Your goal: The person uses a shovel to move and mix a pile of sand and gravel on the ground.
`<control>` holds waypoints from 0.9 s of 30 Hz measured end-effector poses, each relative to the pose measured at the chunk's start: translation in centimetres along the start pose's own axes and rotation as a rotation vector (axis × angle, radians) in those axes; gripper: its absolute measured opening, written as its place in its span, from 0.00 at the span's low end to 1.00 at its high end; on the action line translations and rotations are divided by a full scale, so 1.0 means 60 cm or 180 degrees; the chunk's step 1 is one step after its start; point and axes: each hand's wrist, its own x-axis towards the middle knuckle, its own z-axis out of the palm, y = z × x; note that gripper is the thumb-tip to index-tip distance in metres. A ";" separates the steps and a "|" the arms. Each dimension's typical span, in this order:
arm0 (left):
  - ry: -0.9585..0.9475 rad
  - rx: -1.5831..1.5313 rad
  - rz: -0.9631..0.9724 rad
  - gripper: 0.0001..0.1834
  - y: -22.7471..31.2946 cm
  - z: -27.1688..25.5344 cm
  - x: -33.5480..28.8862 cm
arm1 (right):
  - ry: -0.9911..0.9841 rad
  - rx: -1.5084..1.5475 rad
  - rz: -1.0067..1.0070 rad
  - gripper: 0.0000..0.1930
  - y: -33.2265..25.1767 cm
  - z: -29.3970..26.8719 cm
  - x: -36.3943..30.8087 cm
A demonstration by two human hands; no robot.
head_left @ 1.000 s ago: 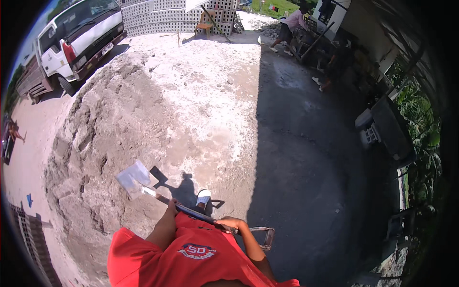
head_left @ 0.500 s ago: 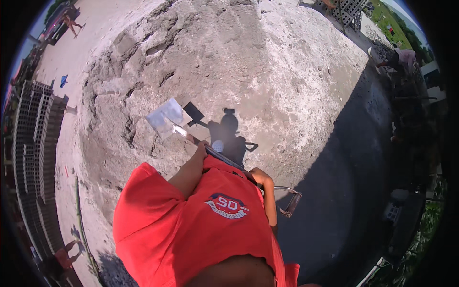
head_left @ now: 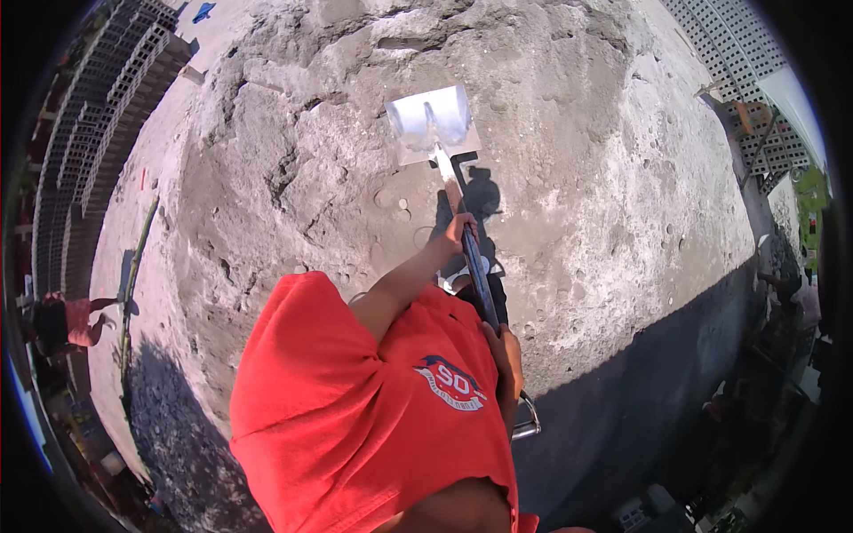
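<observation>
A shovel (head_left: 477, 275) with a wide, bright metal blade (head_left: 433, 120) points away from me over the sandy grey mound (head_left: 338, 204). My left hand (head_left: 462, 231) is wrapped round the shaft about midway, below the blade's socket. Lower down, close to my red shirt, my right hand (head_left: 505, 354) grips the shaft near its rear end. The metal loop handle (head_left: 527, 426) sticks out past my right forearm. The blade looks bare of material. Its shadow falls close by; whether it touches the mound I cannot tell.
Stacked hollow blocks (head_left: 115, 115) stand at the left, with more blocks (head_left: 724, 44) at the far right. A long pole (head_left: 138, 266) lies left of the mound. One person (head_left: 75, 320) is at the left edge, another (head_left: 782, 275) in the right-hand shade.
The shovel has swung from pointing far left to pointing nearly straight ahead, with both hands staying on it. My view has turned left, shifting the surroundings rightward.
</observation>
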 end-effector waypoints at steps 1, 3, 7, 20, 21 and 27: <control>-0.0041 -0.0015 0.0131 0.08 0.010 0.031 0.011 | 0.0030 -0.0249 -0.0082 0.27 -0.006 -0.028 0.015; 0.0003 -0.0134 0.0254 0.08 0.036 0.087 0.029 | -0.0033 -0.0197 -0.0165 0.27 0.000 -0.066 0.062; -0.0369 -0.0033 0.0248 0.07 0.116 0.149 0.063 | -0.0013 -0.0402 -0.0418 0.25 -0.078 -0.138 0.137; 0.0100 -0.0070 0.0708 0.09 0.573 0.260 0.195 | -0.0110 -0.0458 -0.1048 0.27 -0.446 -0.145 0.458; -0.0035 0.0003 0.0737 0.09 0.646 0.247 0.222 | -0.0127 -0.0517 -0.1037 0.27 -0.513 -0.136 0.495; 0.0036 0.0279 0.1156 0.08 0.799 0.235 0.298 | 0.0041 -0.0591 -0.0914 0.28 -0.614 -0.091 0.615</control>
